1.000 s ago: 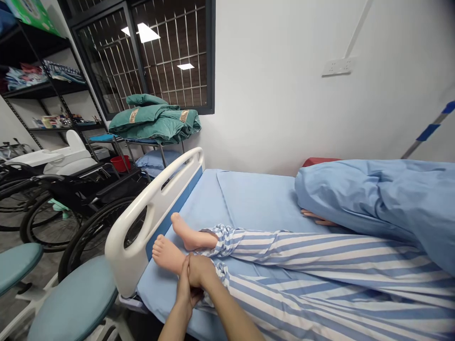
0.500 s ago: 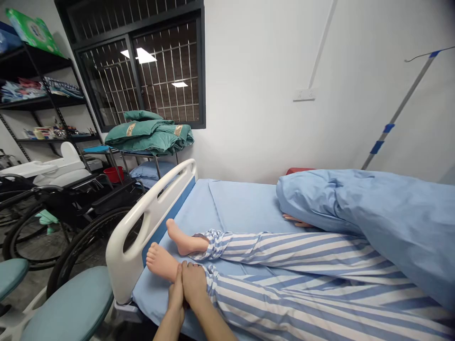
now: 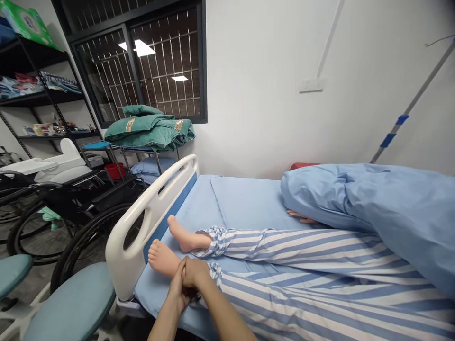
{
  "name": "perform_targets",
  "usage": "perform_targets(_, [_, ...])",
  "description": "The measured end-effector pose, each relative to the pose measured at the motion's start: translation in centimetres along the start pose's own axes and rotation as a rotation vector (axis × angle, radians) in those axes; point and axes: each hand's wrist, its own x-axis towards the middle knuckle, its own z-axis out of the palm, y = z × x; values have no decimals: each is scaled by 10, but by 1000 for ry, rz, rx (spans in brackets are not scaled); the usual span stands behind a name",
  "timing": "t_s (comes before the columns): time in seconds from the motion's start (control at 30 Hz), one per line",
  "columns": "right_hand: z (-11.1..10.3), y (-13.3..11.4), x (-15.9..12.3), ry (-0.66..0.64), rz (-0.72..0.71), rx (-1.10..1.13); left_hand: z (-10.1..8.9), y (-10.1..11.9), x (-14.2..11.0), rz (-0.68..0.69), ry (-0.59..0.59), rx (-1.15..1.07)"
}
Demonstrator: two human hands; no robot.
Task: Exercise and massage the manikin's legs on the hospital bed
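Observation:
On the bed lie the legs of what looks like a care manikin, in blue-and-white striped trousers. Its nearer foot points toward the footboard, and the farther foot rests just beyond it. Both my hands are at the nearer ankle. My left hand is wrapped against its near side, fingers partly hidden beneath. From above, my right hand curls over the ankle beside the trouser cuff, its thumb side touching my left hand. A light blue quilt covers the upper legs and body; part of a hand shows under its edge.
The white footboard stands close left of the feet. Beyond it are a wheelchair, round stools, folded green bedding and a black shelf rack. A drip pole leans at the right.
My hands have shifted slightly right and up in the view, and my right fingers are curled more tightly at the ankle. The camera view has moved a little; the feet stay on the bed.

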Motion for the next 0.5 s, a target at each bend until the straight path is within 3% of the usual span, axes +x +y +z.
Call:
perform_targets(0.1, [-3,6,9,-67,-54,-10,3,-7,12,31,38,-116])
perform_targets(0.27, [-4,15,15,-61,-115,-30,3,-23,32,187,154,-236])
perform_targets(0.5, [2,12,6,87,-123,-58,1,-26,31,202,47,-314])
